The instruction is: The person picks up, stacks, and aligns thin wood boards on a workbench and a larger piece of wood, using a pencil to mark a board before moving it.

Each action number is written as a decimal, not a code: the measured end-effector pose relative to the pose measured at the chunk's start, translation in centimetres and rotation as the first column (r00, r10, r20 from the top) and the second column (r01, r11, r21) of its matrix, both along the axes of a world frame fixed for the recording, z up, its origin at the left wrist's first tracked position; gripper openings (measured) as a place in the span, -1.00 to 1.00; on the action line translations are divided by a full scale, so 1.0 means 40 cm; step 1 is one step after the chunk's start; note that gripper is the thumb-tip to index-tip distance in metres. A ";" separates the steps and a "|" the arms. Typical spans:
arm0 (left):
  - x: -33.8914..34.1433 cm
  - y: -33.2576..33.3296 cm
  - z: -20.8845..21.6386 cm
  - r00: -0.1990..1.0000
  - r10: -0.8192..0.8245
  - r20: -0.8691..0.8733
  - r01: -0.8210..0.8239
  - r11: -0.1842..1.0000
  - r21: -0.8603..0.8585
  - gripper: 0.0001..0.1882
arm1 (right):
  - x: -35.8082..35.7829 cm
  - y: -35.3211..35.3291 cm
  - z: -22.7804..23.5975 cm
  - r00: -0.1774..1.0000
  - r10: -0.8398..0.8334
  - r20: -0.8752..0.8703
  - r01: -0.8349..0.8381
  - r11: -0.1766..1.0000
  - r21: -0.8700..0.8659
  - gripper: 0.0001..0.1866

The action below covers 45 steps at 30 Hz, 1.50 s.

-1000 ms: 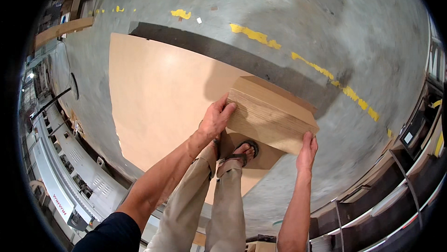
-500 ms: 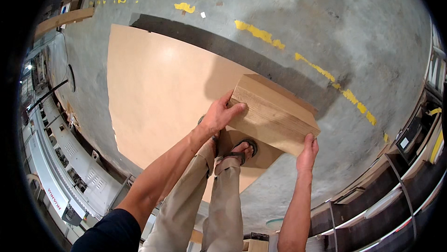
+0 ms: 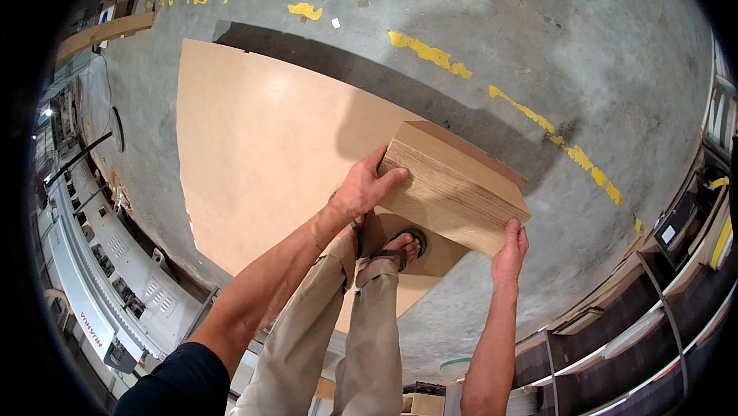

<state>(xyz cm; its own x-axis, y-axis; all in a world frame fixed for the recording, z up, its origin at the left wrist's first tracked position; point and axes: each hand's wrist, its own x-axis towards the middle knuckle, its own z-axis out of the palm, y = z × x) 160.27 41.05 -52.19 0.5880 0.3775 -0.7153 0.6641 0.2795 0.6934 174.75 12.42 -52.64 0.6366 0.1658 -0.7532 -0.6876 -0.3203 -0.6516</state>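
Observation:
A long wood-grain piece with a boxy shape (image 3: 453, 199) is held between my two hands above the large tan sheet. My left hand (image 3: 369, 187) grips its left end, thumb on the grained face and fingers behind the edge. At the opposite end, my right hand (image 3: 510, 251) holds the lower right corner, its thumb near the top. The far side of the piece shows as a second, plainer face. What lies under it is hidden.
The tan sheet (image 3: 261, 132) lies on the grey concrete floor (image 3: 615, 55), my sandalled feet on it. Broken yellow marks (image 3: 430, 53) run across the floor. A white machine (image 3: 146, 278) stands at left, dark shelving (image 3: 607, 374) at lower right, a wooden beam (image 3: 108, 32) at upper left.
Almost nothing differs. The wood-grain piece has tilted very slightly, and both hands keep their hold at its ends.

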 end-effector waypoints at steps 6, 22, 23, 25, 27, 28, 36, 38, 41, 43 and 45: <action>-0.003 0.007 -0.001 0.998 -0.054 -0.036 0.056 0.996 0.063 -0.42 | -0.005 -0.009 -0.007 1.000 -0.028 0.000 0.028 1.000 0.011 -0.51; -0.161 -0.175 -0.021 0.507 0.802 -0.316 -0.776 0.265 -0.572 -0.59 | 0.079 0.339 0.120 0.280 0.901 0.332 -0.802 0.410 -0.434 -0.23; -0.139 -0.194 -0.015 0.420 0.837 -0.350 -0.752 0.105 -0.651 -0.60 | 0.072 0.391 0.106 0.250 0.910 0.330 -0.814 0.382 -0.437 -0.23; -0.082 -0.198 -0.008 0.383 0.856 -0.348 -0.735 0.054 -0.676 -0.59 | 0.060 0.470 0.073 0.108 0.953 0.283 -0.918 0.204 -0.339 -0.23; -0.054 -0.199 -0.001 0.342 0.874 -0.345 -0.714 0.003 -0.700 -0.58 | 0.053 0.520 0.051 0.035 0.978 0.205 -0.937 0.103 -0.335 -0.24; -0.054 -0.200 -0.006 0.334 0.873 -0.354 -0.737 0.007 -0.676 -0.56 | 0.043 0.544 0.039 -0.006 0.991 0.135 -0.946 0.038 -0.321 -0.25; -0.045 -0.216 -0.019 0.269 0.904 -0.333 -0.764 -0.011 -0.645 -0.46 | 0.053 0.594 0.034 0.032 0.999 -0.038 -0.962 0.021 -0.271 -0.39; -0.040 -0.213 -0.014 0.253 0.904 -0.345 -0.776 -0.023 -0.630 -0.47 | 0.049 0.593 0.029 0.053 0.998 0.023 -0.965 0.057 -0.255 -0.40; -0.039 -0.209 -0.011 0.260 0.895 -0.362 -0.789 -0.020 -0.614 -0.48 | 0.051 0.591 0.025 0.088 0.996 0.009 -0.974 0.088 -0.209 -0.41; -0.038 -0.207 -0.011 0.268 0.888 -0.374 -0.791 -0.018 -0.612 -0.49 | 0.051 0.593 0.025 0.097 0.995 -0.001 -0.971 0.095 -0.221 -0.43; -0.036 -0.205 -0.010 0.265 0.900 -0.347 -0.788 -0.006 -0.616 -0.49 | 0.054 0.601 0.029 0.084 0.996 -0.032 -0.974 0.076 -0.214 -0.41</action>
<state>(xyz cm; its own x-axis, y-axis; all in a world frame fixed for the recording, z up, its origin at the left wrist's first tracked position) 158.81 32.84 -52.59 0.2557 0.2151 -0.9425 -0.4300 0.8985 0.0884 176.91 36.47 -51.48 0.0509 0.6098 -0.7909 0.3911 -0.7409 -0.5460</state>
